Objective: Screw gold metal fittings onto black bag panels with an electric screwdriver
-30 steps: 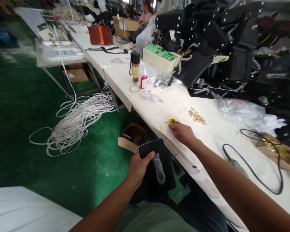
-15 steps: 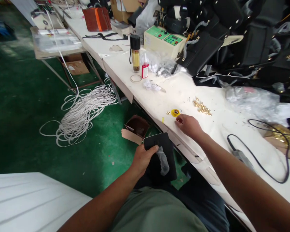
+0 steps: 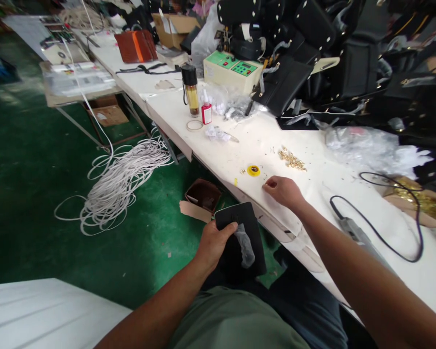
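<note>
My left hand [image 3: 212,244] grips a flat black leather piece [image 3: 241,237] held over my lap, just below the white table's edge [image 3: 254,206]; a bit of clear plastic hangs on the piece. My right hand [image 3: 284,190] rests on the table with its fingers pinched together; whether it holds something small I cannot tell. A small yellow ring-shaped part [image 3: 253,170] lies just left of and beyond that hand. A little heap of gold metal fittings [image 3: 292,160] lies farther back.
A black cable [image 3: 385,232] with a grey tool lies on the table at right. Black bags [image 3: 349,58] are piled at the back, beside a green-topped control box [image 3: 232,72], a bottle [image 3: 191,91] and a red glue bottle [image 3: 206,112]. White cord [image 3: 119,179] coils on the green floor; a brown box [image 3: 202,195] stands below.
My right hand has drawn back from the yellow part toward me. The left hand still holds the black piece; the view has shifted slightly.
</note>
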A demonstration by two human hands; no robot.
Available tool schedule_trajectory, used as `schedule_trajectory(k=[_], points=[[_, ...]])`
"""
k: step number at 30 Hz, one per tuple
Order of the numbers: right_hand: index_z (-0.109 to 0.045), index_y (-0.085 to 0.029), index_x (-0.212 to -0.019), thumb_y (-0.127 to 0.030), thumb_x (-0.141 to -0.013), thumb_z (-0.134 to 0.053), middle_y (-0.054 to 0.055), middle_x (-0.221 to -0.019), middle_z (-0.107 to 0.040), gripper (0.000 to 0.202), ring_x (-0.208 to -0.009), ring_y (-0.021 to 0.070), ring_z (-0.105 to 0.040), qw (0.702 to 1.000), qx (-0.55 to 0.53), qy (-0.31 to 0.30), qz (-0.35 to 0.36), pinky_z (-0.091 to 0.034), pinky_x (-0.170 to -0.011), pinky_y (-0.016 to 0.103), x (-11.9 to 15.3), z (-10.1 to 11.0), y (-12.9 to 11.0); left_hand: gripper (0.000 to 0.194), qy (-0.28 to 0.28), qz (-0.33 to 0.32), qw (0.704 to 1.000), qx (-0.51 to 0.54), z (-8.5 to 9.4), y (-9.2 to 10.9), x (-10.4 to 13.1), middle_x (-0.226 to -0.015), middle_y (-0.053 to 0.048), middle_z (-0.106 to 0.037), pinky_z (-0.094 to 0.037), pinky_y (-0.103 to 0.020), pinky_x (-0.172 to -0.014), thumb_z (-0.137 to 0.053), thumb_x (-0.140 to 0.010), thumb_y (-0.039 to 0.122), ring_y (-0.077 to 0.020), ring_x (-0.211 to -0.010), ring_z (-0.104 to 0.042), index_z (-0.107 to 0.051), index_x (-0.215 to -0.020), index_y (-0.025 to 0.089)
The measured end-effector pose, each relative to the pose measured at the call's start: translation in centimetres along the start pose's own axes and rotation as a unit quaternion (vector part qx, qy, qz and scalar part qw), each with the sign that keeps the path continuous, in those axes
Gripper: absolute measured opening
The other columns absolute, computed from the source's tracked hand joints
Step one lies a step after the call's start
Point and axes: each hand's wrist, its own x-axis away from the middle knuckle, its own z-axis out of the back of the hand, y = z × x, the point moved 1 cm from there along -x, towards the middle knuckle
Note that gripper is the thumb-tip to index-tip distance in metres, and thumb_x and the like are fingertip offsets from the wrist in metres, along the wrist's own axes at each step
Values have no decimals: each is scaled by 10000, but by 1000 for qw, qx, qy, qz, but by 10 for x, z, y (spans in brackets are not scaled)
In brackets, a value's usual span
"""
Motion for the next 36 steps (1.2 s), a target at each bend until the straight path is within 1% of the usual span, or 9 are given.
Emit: schedule_trajectory(k=[3,6,10,13,17,23,26,30,36], points=[[-750,-210,-868,-430,-898,-696,21,-792,-737,229,-705,183,-649,992,-125,11,-11,-450,-648,297,29,7,-7,307,11,-18,1000,-14,-1,7,2,-952,-65,-826,-559,-333,-833,-855,-729,364,-248,-869,-741,-821,-955,159],[-743,-193,-871,-529,-872,-743,-4,-668,-663,336,-611,160,-595,945,-327,16,-9,-441,-581,278,77,8,-21,300,16,-45,998,-31,-3,16,4,-968,-63,-827,-562,-324,-838,-852,-742,364,-241,-873,-742,-820,-958,157],[-762,-186,-899,-532,-866,-776,17,-735,-693,348,-624,149,-573,900,-434,27,34,-444,-568,267,133,-4,-40,331,0,-82,994,-73,-12,23,8,-985,-48,-827,-572,-310,-828,-870,-736,360,-232,-876,-742,-819,-1002,169],[-770,-196,-896,-497,-888,-763,33,-806,-729,302,-703,169,-627,892,-448,37,46,-500,-634,277,152,-16,-46,376,-19,-82,991,-106,-20,24,14,-975,-38,-824,-577,-299,-808,-898,-720,372,-225,-864,-740,-816,-1025,169],[-782,-202,-916,-479,-909,-742,34,-848,-754,279,-750,182,-660,887,-458,55,22,-522,-671,288,163,-23,-41,420,-23,-82,990,-109,-27,25,23,-947,-37,-818,-585,-291,-794,-920,-706,395,-209,-834,-732,-814,-1036,159],[-781,-222,-910,-473,-925,-728,29,-893,-767,257,-781,195,-682,890,-448,76,41,-555,-737,328,175,-15,-38,353,-47,-79,991,-100,-29,28,35,-929,-47,-811,-582,-280,-783,-895,-752,387,-193,-818,-721,-818,-1000,147],[-770,-229,-873,-453,-935,-713,35,-870,-764,239,-788,207,-690,900,-416,107,71,-570,-749,348,178,-10,-39,310,-46,-89,985,-140,-31,32,41,-891,-33,-804,-571,-263,-746,-876,-773,382,-181,-787,-708,-823,-974,152],[-754,-242,-856,-380,-965,-690,34,-855,-764,186,-787,208,-703,907,-375,155,114,-577,-753,359,181,-7,-39,276,-14,-124,969,-213,-36,40,49,-827,-18,-791,-545,-239,-676,-856,-781,376,-164,-724,-680,-831,-939,151],[-738,-249,-858,-297,-982,-675,23,-848,-771,147,-780,193,-710,903,-345,203,154,-577,-746,345,190,0,-39,213,-4,-184,942,-281,-43,46,58,-737,10,-747,-502,-221,-634,-843,-786,360,-145,-680,-626,-828,-868,164]])
